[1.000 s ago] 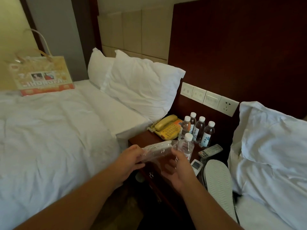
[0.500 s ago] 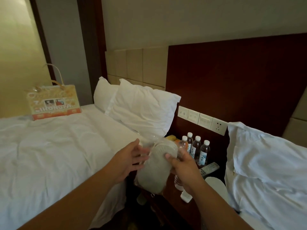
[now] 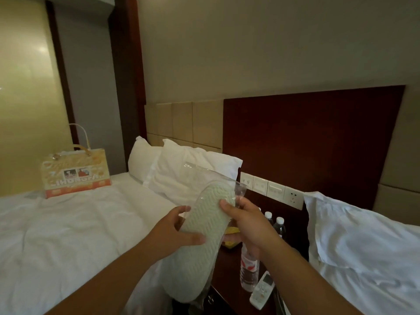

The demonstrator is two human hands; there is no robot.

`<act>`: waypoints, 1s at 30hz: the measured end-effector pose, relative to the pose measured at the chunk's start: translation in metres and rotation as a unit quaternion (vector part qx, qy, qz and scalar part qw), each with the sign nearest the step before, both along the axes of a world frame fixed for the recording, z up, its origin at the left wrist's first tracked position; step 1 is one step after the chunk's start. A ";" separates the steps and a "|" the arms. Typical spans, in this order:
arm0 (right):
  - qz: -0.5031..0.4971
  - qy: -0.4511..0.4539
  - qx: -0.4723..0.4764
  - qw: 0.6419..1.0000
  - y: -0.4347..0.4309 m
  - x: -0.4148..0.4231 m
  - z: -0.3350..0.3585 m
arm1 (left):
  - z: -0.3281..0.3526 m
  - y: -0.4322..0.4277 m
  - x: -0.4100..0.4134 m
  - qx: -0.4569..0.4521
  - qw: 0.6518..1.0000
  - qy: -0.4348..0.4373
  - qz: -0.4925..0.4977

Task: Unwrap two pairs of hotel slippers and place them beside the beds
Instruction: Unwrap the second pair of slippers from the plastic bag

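Note:
A pale slipper pair [image 3: 204, 237] in a clear plastic wrapper [image 3: 204, 172] stands nearly upright between the two beds, its ribbed sole facing me. My left hand [image 3: 175, 233] holds the slipper's left edge, thumb across the sole. My right hand [image 3: 247, 221] grips the top right of the slipper through the plastic. The wrapper's loose top sticks up above the slipper's toe. The left bed [image 3: 68, 235] and the right bed [image 3: 368, 258] flank the dark nightstand [image 3: 229, 276].
Water bottles [image 3: 250, 269] and a white remote [image 3: 261, 289] sit on the nightstand, with a yellow phone [image 3: 230, 241] behind the slipper. A gift bag [image 3: 76, 176] stands on the left bed. Pillows [image 3: 186, 173] lean on the headboard; wall switches [image 3: 272, 189] run above the nightstand.
Both hands have lifted the wrapped slippers up from the nightstand and turned them upright, sole toward me. The view has tilted upward; the loose slipper on the right bed is out of sight.

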State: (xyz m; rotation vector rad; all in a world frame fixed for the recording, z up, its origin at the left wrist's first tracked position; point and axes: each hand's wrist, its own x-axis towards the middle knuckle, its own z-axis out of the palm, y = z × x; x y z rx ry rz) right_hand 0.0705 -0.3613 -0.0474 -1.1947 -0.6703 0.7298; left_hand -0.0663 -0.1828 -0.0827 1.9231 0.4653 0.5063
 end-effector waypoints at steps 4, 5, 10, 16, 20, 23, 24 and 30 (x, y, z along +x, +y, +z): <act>0.037 -0.040 -0.009 0.998 -0.003 0.000 0.018 | 0.018 0.002 -0.006 -0.031 0.998 -0.007 -0.057; 0.032 -0.057 -0.017 0.998 -0.003 0.001 0.023 | 0.020 0.001 -0.007 -0.035 0.997 -0.008 -0.066; -0.127 -0.251 -0.002 0.960 -0.005 0.004 0.051 | 0.026 -0.002 -0.012 -0.016 0.998 0.007 -0.057; -0.154 -0.358 0.005 0.921 -0.003 0.011 0.082 | 0.021 -0.003 -0.021 -0.005 0.999 0.024 -0.045; -0.153 -0.236 -0.007 0.960 0.004 0.017 0.085 | 0.019 -0.003 -0.024 -0.003 0.998 0.015 -0.054; -0.157 -0.156 -0.037 0.974 0.007 0.020 0.081 | 0.017 -0.003 -0.025 -0.004 0.997 0.016 -0.071; -0.165 -0.148 -0.042 0.974 0.008 0.021 0.079 | 0.017 -0.002 -0.026 -0.002 0.997 0.016 -0.070; -0.179 -0.418 -0.037 0.890 0.008 0.009 0.081 | 0.012 0.004 -0.030 0.022 0.998 0.034 -0.056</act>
